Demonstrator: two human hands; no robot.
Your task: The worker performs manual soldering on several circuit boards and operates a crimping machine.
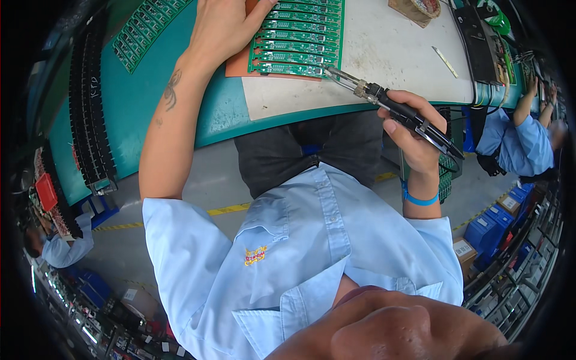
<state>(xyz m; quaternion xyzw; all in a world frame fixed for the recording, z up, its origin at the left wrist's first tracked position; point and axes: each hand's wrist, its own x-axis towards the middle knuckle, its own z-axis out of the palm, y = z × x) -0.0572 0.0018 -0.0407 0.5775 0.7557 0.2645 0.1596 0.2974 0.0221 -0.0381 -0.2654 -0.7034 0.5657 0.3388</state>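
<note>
My right hand (pixel 417 123) is wrapped round a black-handled soldering iron (pixel 384 99) with a metal front end. Its thin tip meets the lower right corner of a green circuit board panel (pixel 297 45), made of several narrow boards in rows. Underneath the panel is an orange-brown sheet (pixel 237 67). My left hand (pixel 225 27) lies over the panel's left side, the thumb stretched out along the upper rows. The top edge of the picture cuts off its other fingers.
A white sheet (pixel 390 54) covers part of the green bench (pixel 219 123). A second board panel (pixel 147 33) lies far left, near a black slotted rack (pixel 90 108). A thin pale stick (pixel 444 62) and a small brown container (pixel 417 11) lie right. Co-workers in blue (pixel 522 141) sit at both sides.
</note>
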